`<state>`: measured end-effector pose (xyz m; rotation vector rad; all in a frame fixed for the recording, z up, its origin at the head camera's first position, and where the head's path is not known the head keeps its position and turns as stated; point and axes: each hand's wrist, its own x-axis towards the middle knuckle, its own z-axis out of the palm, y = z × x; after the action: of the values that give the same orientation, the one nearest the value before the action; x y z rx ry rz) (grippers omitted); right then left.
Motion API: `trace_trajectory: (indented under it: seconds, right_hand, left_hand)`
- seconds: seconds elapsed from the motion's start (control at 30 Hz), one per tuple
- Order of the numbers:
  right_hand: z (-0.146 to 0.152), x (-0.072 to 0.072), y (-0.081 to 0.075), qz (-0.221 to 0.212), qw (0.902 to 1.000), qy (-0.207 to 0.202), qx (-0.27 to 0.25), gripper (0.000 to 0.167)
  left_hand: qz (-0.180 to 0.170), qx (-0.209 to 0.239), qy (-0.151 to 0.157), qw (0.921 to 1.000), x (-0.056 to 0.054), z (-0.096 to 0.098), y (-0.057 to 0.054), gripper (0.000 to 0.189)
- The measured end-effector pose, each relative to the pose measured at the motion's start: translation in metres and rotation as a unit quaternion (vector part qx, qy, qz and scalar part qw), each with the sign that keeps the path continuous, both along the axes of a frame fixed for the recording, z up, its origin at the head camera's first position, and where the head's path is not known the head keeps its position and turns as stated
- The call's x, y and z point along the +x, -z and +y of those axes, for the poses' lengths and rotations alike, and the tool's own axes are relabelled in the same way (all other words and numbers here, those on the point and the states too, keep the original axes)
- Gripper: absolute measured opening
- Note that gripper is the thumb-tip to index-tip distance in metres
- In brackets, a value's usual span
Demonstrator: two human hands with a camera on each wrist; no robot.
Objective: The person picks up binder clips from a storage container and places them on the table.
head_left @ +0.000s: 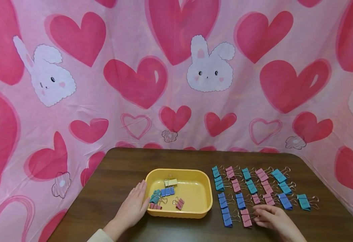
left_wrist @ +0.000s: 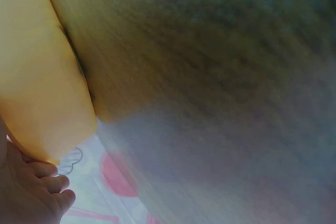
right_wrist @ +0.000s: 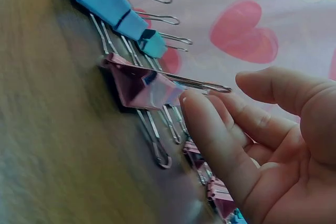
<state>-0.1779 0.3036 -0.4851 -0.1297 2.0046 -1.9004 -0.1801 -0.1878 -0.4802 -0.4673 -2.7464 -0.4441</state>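
My left hand lies with straight fingers along the left wall of a yellow plastic tray. Inside the tray are a pale yellow binder clip, a blue binder clip, a teal one and pink ones. My right hand is beside a pink binder clip in the front row. In the right wrist view, finger and thumb stand apart around the end of that pink clip's wire handle, and nothing is pinched.
Several rows of teal binder clips, pink and blue binder clips lie right of the tray on the dark wooden table. Behind the table hangs a pink curtain with hearts and rabbits.
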Motion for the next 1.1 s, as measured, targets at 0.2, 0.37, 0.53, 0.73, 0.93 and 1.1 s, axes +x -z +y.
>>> trace_trajectory:
  seconds: [0.2,0.37,0.53,0.73,0.93,1.1]
  right_hand:
    - [0.004,0.001,-0.013,0.020,0.9986,0.032,0.036,0.041]
    - [-0.005,-0.002,-0.029,0.067,0.9942,0.073,0.041,0.019]
    - [-0.022,-0.010,-0.047,0.113,0.9895,0.071,0.055,0.021]
    - [-0.048,-0.023,-0.067,0.160,0.9842,0.011,0.074,0.039]
    - [-0.083,-0.035,-0.082,0.180,0.9808,-0.021,0.073,0.039]
    - [-0.112,-0.041,-0.085,0.175,0.9808,-0.050,0.070,0.038]
  left_hand:
    - [-0.004,0.001,-0.003,1.0000,0.000,0.000,0.001,0.056]
    - [-0.007,0.006,-0.005,1.0000,0.001,0.000,0.000,0.056]
    - [-0.007,0.007,-0.004,0.9999,0.001,0.000,0.000,0.056]
    - [0.002,0.005,-0.002,1.0000,0.001,0.001,-0.001,0.055]
    - [-0.003,0.004,-0.002,1.0000,0.000,0.000,-0.001,0.055]
    - [0.002,0.002,-0.003,1.0000,0.001,0.000,-0.001,0.055]
